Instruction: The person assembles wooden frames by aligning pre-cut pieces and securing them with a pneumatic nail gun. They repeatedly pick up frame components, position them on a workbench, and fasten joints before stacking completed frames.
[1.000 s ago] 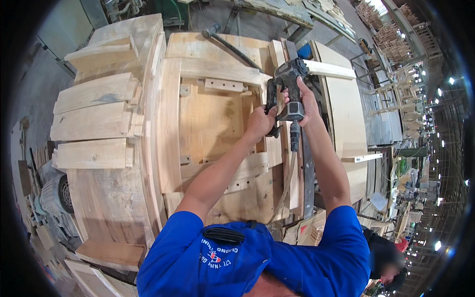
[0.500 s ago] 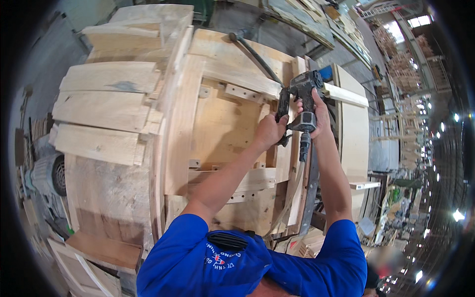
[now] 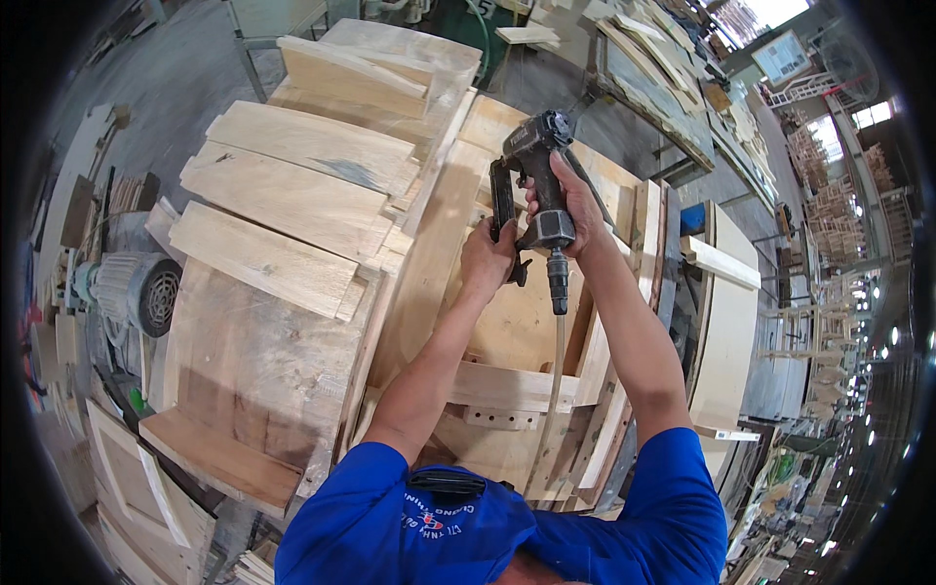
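Observation:
Both of my hands are on a black and grey air nail gun (image 3: 534,146), tilted above a pale wooden frame (image 3: 512,386). My right hand (image 3: 583,213) wraps round its handle, with the thumb near the top. The fingers of my left hand (image 3: 487,259) are closed on the lower end of the narrow magazine, beside a small black latch piece. An air hose (image 3: 553,390) runs from the handle's fitting down toward my body. The gun hides part of the frame and most of a dark bar lying behind it.
Left of the frame, several loose pale boards (image 3: 283,200) lie on a wooden bench top (image 3: 263,336). A grey motor (image 3: 136,291) stands at the far left. To the right is a pale panel (image 3: 723,322) with a wood strip across it. Another bench (image 3: 648,97) holds scrap wood.
The nail gun has moved left over the frame, with both hands still on it. My view has swung, so the boards and bench appear farther right and lower.

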### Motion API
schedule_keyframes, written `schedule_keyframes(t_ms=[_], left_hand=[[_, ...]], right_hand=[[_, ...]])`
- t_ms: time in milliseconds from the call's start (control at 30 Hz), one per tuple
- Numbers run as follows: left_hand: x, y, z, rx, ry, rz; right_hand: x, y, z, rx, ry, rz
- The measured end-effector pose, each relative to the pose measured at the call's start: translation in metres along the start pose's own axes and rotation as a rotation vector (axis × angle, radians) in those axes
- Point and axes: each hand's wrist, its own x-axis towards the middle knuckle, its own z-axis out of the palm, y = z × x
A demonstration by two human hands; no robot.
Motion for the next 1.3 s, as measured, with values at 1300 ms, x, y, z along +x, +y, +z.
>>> schedule_keyframes(t_ms=[1300], left_hand=[[-0.288, -0.075, -0.119, -0.060, -0.129, -0.173]], right_hand=[[-0.217, 0.191, 0.015, -0.327, -0.107, 0.226]])
